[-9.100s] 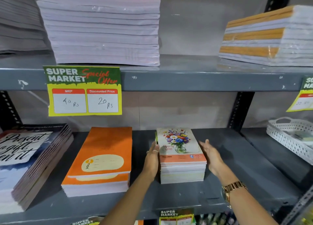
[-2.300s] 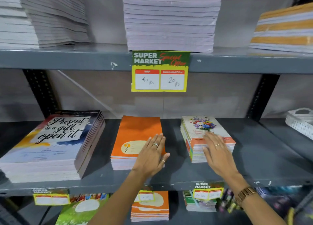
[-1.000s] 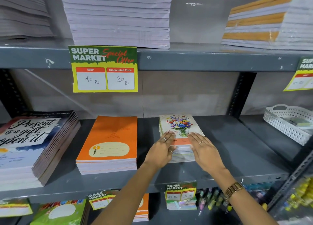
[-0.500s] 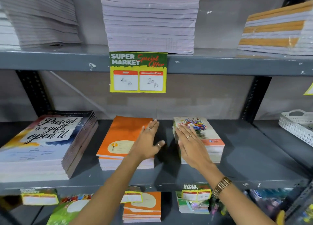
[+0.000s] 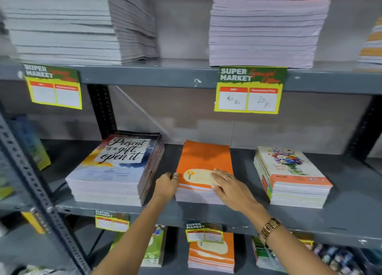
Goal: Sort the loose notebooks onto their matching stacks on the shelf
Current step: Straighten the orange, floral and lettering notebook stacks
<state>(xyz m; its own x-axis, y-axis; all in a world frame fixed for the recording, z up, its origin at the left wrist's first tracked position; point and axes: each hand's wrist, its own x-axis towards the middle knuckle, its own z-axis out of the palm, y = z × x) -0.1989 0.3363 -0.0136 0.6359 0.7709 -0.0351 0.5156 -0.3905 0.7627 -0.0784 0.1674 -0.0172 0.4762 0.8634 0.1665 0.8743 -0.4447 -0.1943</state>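
Three notebook stacks lie on the grey middle shelf (image 5: 343, 219): a "Present is a gift, open it" stack (image 5: 115, 167) at left, an orange stack (image 5: 203, 159) in the middle, and a floral-cover stack (image 5: 289, 171) at right. My left hand (image 5: 166, 187) is cupped against the left side of the orange stack, fingers bent at its top edge. My right hand (image 5: 231, 188) lies flat on that stack's front right corner, fingers apart, wearing a gold watch. Neither hand lifts a notebook.
Tall pale paper stacks (image 5: 264, 26) fill the upper shelf, with another one (image 5: 72, 26) to the left. Yellow price tags (image 5: 248, 90) hang from the shelf edges. A perforated steel post (image 5: 37, 188) slants at left. More orange notebooks (image 5: 210, 252) sit on the lower shelf.
Both hands shifted left: my right hand left the floral stack and now rests on the orange stack, and my left hand moved from its top to its left side. The view panned left.
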